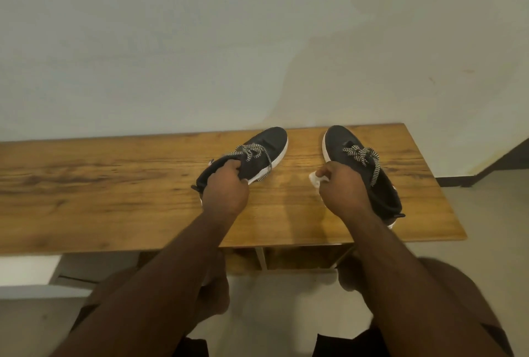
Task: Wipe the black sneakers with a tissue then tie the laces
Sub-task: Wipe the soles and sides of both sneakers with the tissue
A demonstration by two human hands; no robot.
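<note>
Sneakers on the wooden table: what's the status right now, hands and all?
Left hand grips left sneaker at its collar. Right hand pinches tissue beside right sneaker. Both sneakers on table. Nothing in the way.

bare tabletop (pixel 86 185) left, sneakers (pixel 357 162) crowding right
</note>
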